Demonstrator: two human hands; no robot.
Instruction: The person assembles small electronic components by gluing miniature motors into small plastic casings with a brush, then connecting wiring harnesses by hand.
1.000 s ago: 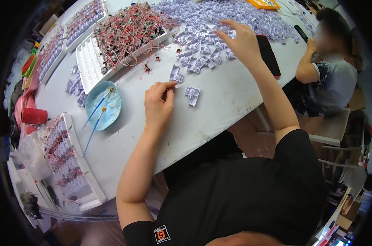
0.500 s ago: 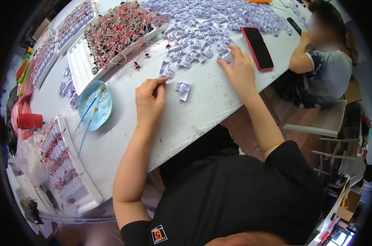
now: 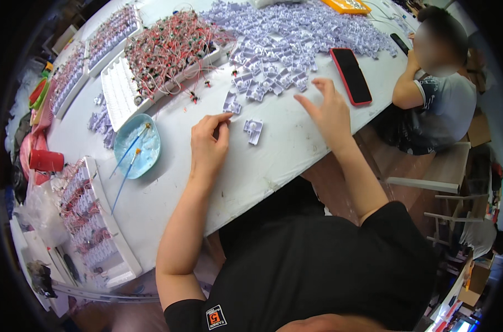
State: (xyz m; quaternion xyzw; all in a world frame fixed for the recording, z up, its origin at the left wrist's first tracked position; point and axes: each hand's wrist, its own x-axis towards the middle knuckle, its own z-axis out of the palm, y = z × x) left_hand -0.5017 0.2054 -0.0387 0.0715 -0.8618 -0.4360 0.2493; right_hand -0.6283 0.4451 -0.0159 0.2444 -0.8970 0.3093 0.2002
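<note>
small pale lilac plastic piece (image 3: 253, 131) lies flat between left hand (image 3: 208, 148), fingers curled, and right hand (image 3: 330, 112), fingers spread.

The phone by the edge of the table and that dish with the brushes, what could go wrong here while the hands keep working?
The red-cased phone lies near the table's edge, just beyond the right hand; a sweep of that hand might knock it off. The blue dish holds two brushes whose handles overhang its rim close to the left forearm, so a nudge could tip it. The small lilac part beside the left hand could easily be brushed away.
</note>
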